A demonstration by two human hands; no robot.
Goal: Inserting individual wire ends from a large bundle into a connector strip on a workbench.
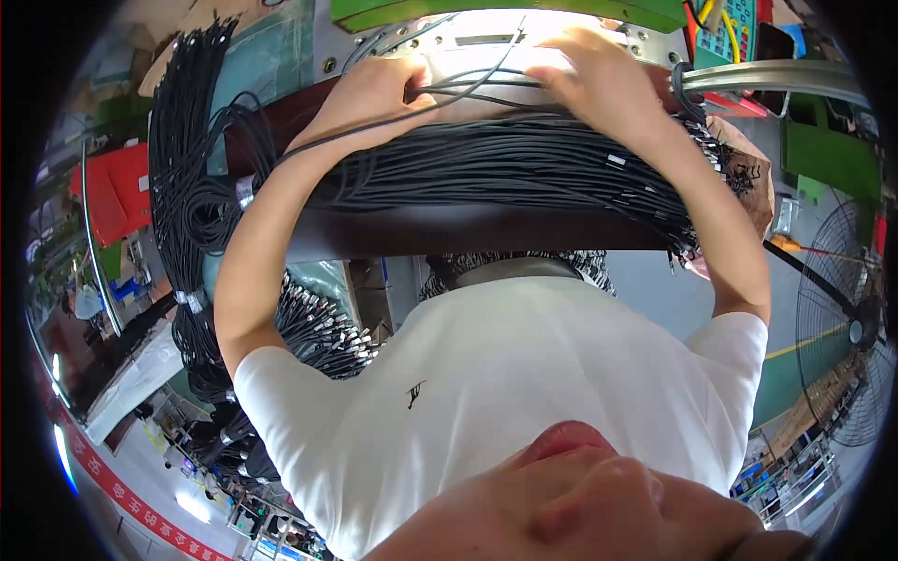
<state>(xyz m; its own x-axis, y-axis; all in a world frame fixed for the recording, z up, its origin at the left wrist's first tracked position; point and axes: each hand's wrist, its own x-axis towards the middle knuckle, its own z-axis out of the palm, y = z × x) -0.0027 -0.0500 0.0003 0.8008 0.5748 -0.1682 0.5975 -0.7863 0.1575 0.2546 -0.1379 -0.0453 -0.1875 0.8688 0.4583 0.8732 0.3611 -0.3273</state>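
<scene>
In the bright light at the machine's front, my left hand (379, 89) has its fingers curled round a thin black cable (486, 96). My right hand (599, 79) is closed at the other side of the lit metal plate (468, 61), its thumb and fingers at the cable strands; its fingertips are partly lost in glare. Loops of cable run between the two hands, and one strand trails back over my left forearm. Just below the hands lies a thick bundle of black cables (468, 164) on a dark brown board (486, 229), with small connectors at its right end.
A green machine part (505, 14) overhangs the plate. Long black cable bundles (182, 140) hang at the left beside a red bin (117, 192). A metal rail (776, 79) juts in from the right, with a control panel (734, 33) behind it. A fan (847, 323) stands at the right.
</scene>
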